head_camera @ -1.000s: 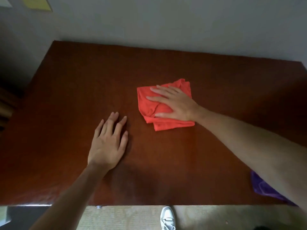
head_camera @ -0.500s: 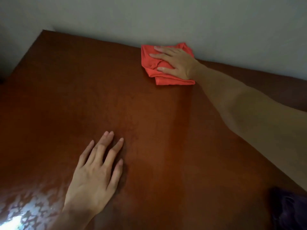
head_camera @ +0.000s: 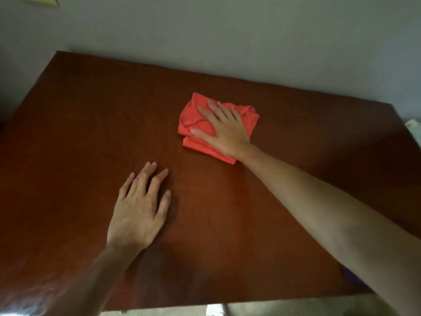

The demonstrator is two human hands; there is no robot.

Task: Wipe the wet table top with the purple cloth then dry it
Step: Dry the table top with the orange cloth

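Right hand (head_camera: 224, 131) flat, fingers (head_camera: 206, 111) straight, pressing red cloth (head_camera: 193, 115) (folded) beneath them; left hand (head_camera: 139, 208) flat on table top (head_camera: 91, 124).

We noted a grey wall (head_camera: 250, 30) behind the table's far edge. A yellow note (head_camera: 41, 0) was fixed to the wall, upper left. A white shoe (head_camera: 215, 310) stood on beige carpet (head_camera: 164, 312), well below the wall.

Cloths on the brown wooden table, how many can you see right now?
2. A folded red cloth lies mid-table under the flat right hand; a sliver of purple cloth shows at the near right edge, mostly hidden by the forearm.
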